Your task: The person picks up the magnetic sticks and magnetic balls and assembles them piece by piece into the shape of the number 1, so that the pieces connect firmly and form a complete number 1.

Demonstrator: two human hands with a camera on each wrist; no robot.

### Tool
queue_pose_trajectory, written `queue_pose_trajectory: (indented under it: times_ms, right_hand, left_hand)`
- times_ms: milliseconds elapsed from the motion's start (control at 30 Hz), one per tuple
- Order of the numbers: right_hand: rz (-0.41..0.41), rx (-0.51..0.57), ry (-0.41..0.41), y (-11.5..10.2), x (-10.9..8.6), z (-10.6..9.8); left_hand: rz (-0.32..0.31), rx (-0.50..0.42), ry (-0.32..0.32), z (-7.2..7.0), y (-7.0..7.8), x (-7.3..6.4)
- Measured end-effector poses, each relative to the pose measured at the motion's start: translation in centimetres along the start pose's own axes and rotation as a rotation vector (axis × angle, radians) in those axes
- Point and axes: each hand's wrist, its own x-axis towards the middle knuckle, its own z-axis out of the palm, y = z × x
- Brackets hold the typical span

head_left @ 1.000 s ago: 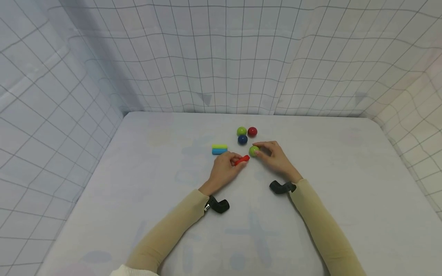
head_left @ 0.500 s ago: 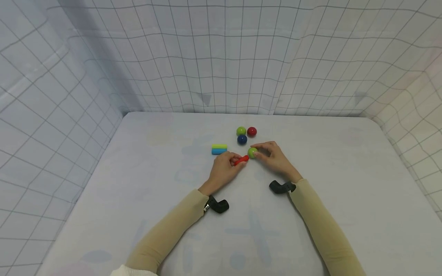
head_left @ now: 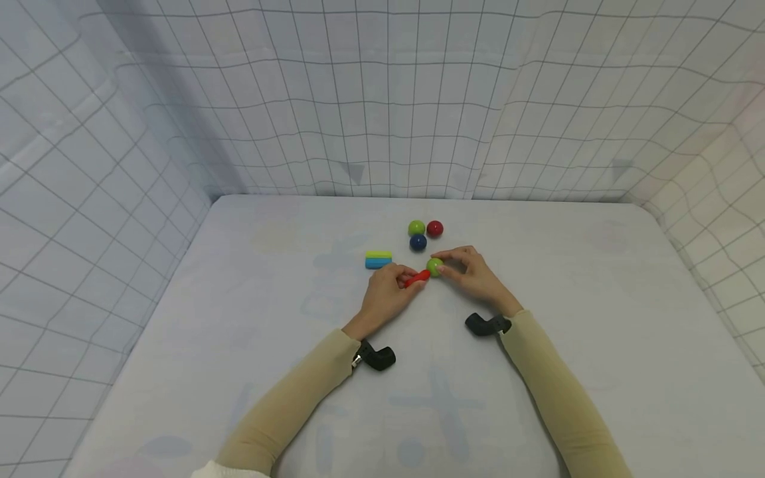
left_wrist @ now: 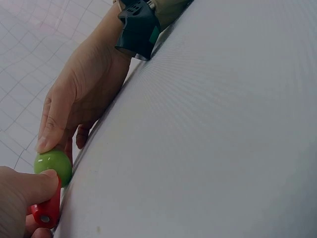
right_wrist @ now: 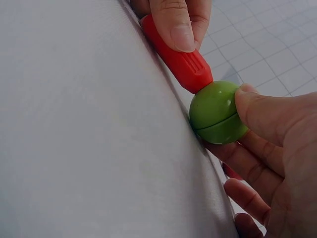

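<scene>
My left hand (head_left: 385,292) pinches a red toy building rod (right_wrist: 181,57) between thumb and fingers, low over the white table. A round metallic disc shows in the rod's near end in the left wrist view. My right hand (head_left: 478,275) holds a glossy green ball (right_wrist: 215,111) with a seam line, thumb on one side and fingers on the other. The rod's far end meets the ball in the right wrist view. Just behind the hands, a second green ball (head_left: 416,228), a red ball (head_left: 435,228) and a dark blue ball (head_left: 418,242) sit grouped together.
A yellow-green rod (head_left: 379,254) and a blue rod (head_left: 378,263) lie side by side beyond my left hand. White grid-lined curtains (head_left: 370,99) rise behind the table (head_left: 269,299) and at both sides. Each wrist wears a black camera (head_left: 379,358).
My right hand has brought the green ball slightly left and nearer, up to the end of the red rod. The left hand has stayed nearly still.
</scene>
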Motion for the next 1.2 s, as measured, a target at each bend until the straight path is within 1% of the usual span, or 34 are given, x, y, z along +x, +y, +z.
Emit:
queue_pose_trajectory:
  times_ms: [333, 400, 567, 633, 867, 1067, 1200]
  right_hand:
    - [-0.010, 0.012, -0.009, 0.08, -0.04, 0.04]
    - [-0.033, 0.018, -0.004, 0.04, -0.03, 0.05]
    - [-0.120, 0.012, 0.018, -0.04, 0.03, 0.18]
    - [-0.134, -0.004, 0.025, -0.05, 0.06, 0.25]
    - [-0.103, -0.028, 0.030, 0.03, 0.00, 0.16]
    - [-0.086, -0.025, 0.042, 0.01, 0.00, 0.19]
    - [-0.064, -0.040, 0.066, 0.07, 0.13, 0.41]
  left_hand:
    - [0.003, -0.013, 0.006, 0.05, -0.05, -0.03]
    - [0.003, -0.012, 0.003, 0.02, -0.06, -0.01]
    - [0.000, 0.001, -0.005, -0.02, -0.12, 0.03]
    - [-0.003, 0.010, -0.008, -0.02, -0.12, 0.02]
    - [0.002, 0.049, -0.027, -0.05, 0.00, -0.04]
    - [0.012, 0.056, -0.034, -0.09, 0.05, -0.01]
    - [0.020, 0.065, -0.041, -0.10, 0.07, -0.04]
